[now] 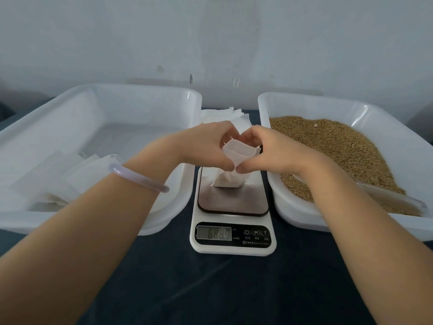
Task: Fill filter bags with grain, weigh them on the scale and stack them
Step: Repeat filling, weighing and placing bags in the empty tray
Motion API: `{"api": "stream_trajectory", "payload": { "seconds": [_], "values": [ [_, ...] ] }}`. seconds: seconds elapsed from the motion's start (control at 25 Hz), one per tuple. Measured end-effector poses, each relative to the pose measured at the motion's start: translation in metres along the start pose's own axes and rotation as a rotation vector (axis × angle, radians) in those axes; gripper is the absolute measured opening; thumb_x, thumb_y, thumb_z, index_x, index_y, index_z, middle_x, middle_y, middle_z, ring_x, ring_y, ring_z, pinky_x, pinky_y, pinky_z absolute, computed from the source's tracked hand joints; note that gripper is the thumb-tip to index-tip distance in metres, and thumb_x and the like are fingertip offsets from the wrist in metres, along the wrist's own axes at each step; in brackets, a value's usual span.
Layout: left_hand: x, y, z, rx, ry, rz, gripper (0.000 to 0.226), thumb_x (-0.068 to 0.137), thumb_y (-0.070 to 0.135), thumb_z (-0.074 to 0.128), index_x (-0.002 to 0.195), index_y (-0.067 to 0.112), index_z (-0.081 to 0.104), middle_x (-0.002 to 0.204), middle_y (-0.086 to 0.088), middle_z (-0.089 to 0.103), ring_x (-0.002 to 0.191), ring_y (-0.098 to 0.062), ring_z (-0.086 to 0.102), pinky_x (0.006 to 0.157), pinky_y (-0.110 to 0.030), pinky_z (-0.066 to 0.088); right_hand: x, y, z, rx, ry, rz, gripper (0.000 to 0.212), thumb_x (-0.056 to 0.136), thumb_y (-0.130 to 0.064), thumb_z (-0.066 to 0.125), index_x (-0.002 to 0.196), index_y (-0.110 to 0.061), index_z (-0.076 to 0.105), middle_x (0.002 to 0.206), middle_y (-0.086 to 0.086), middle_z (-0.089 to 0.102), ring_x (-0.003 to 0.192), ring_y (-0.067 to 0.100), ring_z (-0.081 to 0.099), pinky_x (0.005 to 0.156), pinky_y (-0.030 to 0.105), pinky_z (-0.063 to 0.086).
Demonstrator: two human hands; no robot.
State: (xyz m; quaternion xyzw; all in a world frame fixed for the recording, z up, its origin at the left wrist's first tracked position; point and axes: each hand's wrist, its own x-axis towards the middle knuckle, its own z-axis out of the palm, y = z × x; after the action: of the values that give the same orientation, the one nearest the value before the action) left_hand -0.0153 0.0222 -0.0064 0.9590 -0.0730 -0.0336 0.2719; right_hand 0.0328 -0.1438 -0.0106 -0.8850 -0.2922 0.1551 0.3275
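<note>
Scale display (214,232) digits unreadable; grain tray (304,216) cut off right

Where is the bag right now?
Head view, middle: the bag sits on the scale between the left tub and the grain tub, its top pinched by the left hand and the right hand.

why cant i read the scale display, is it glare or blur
Head view: mostly blur, the display on the scale is dim with smeared digits and no glare; head view also bows the left tub rim at the edge; lighting is flat, only a faint shadow by the filter bag.
</note>
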Motion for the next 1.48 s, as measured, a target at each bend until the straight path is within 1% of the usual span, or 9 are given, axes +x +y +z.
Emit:
{"api": "stream_trajectory", "payload": {
  "seconds": [0.28, 0.6, 0.8, 0.92, 1.04, 1.16, 1.24, 1.4, 1.48],
  "values": [
    [0.000, -0.001, 0.001, -0.038, 0.001, 0.000, 0.053, 0.071, 0.022, 0.074, 0.117, 0.024, 0.050, 0.109, 0.012, 0.060, 0.105, -0.009, 0.057, 0.092, -0.030, 0.047, -0.001, 0.003, 0.001, 0.047, 0.003, -0.025, 0.051, 0.066, -0.023, 0.080, 0.110, -0.026, 0.056, 0.106, -0.014, 0.061, 0.095, 0.000, 0.058, 0.069, 0.020, 0.039],
    [-0.005, 0.005, 0.002, 0.044, -0.019, -0.036, 0.068, 0.052, 0.042, 0.060, 0.118, 0.024, 0.050, 0.112, 0.009, 0.060, 0.108, -0.013, 0.054, 0.099, -0.036, 0.041, -0.003, 0.002, 0.001, 0.040, -0.002, -0.031, 0.048, 0.066, -0.022, 0.079, 0.108, -0.027, 0.057, 0.104, -0.017, 0.061, 0.099, 0.001, 0.059, 0.076, 0.019, 0.043],
    [-0.004, 0.006, 0.002, 0.070, -0.035, -0.053, 0.068, 0.055, 0.044, 0.064, 0.119, 0.025, 0.050, 0.107, 0.009, 0.059, 0.106, -0.016, 0.052, 0.090, -0.031, 0.040, -0.003, 0.002, 0.000, 0.041, -0.010, -0.012, 0.036, 0.073, -0.029, 0.074, 0.106, -0.024, 0.061, 0.105, -0.008, 0.064, 0.098, 0.009, 0.059, 0.086, 0.028, 0.045],
    [-0.003, 0.004, 0.005, 0.111, -0.024, -0.051, 0.055, 0.071, 0.036, 0.074, 0.119, 0.028, 0.047, 0.091, 0.019, 0.050, 0.098, -0.014, 0.045, 0.084, -0.026, 0.025, -0.003, 0.002, 0.000, 0.136, 0.002, -0.001, 0.024, 0.083, -0.034, 0.064, 0.100, -0.018, 0.067, 0.102, -0.003, 0.066, 0.095, 0.012, 0.059, 0.085, 0.030, 0.043],
    [-0.002, 0.002, 0.007, 0.125, -0.027, -0.033, 0.052, 0.074, 0.034, 0.073, 0.119, 0.029, 0.047, 0.093, 0.018, 0.054, 0.101, -0.011, 0.049, 0.103, -0.026, 0.017, -0.001, 0.003, 0.000, 0.181, 0.039, -0.023, 0.026, 0.088, -0.031, 0.059, 0.086, -0.007, 0.068, 0.085, -0.001, 0.064, 0.080, 0.008, 0.056, 0.075, 0.027, 0.039],
    [0.000, 0.001, 0.008, 0.129, -0.017, -0.014, 0.048, 0.075, 0.035, 0.072, 0.119, 0.028, 0.051, 0.091, 0.020, 0.056, 0.098, -0.009, 0.048, 0.100, -0.026, 0.018, -0.002, 0.005, 0.000, 0.010, 0.044, -0.089, 0.007, 0.083, -0.029, 0.067, 0.082, -0.023, 0.070, 0.075, -0.013, 0.066, 0.063, -0.008, 0.055, 0.061, 0.012, 0.038],
    [0.001, -0.001, 0.009, 0.122, -0.022, 0.011, 0.046, 0.073, 0.040, 0.074, 0.112, 0.031, 0.051, 0.094, 0.023, 0.058, 0.102, -0.007, 0.049, 0.100, -0.027, 0.022, -0.002, 0.006, 0.001, -0.021, 0.125, -0.150, 0.008, 0.084, -0.021, 0.066, 0.080, -0.025, 0.072, 0.071, -0.013, 0.067, 0.062, -0.008, 0.055, 0.060, 0.011, 0.040],
    [-0.004, -0.003, 0.005, -0.072, 0.047, 0.098, 0.072, 0.058, 0.042, 0.086, 0.120, 0.028, 0.051, 0.114, 0.020, 0.057, 0.111, -0.002, 0.050, 0.096, -0.024, 0.038, -0.006, -0.001, -0.002, 0.374, 0.346, -0.276, 0.028, 0.085, -0.004, 0.061, 0.074, -0.028, 0.071, 0.072, -0.010, 0.070, 0.068, 0.004, 0.062, 0.065, 0.016, 0.048],
    [-0.007, -0.003, 0.001, -0.234, 0.034, 0.175, 0.079, 0.051, 0.037, 0.089, 0.119, 0.020, 0.052, 0.110, 0.011, 0.061, 0.103, -0.006, 0.056, 0.092, -0.026, 0.045, -0.008, -0.005, -0.005, 0.527, 0.413, -0.330, 0.028, 0.086, -0.003, 0.061, 0.075, -0.027, 0.071, 0.070, -0.004, 0.069, 0.066, 0.008, 0.061, 0.062, 0.017, 0.048]
  ]
}}
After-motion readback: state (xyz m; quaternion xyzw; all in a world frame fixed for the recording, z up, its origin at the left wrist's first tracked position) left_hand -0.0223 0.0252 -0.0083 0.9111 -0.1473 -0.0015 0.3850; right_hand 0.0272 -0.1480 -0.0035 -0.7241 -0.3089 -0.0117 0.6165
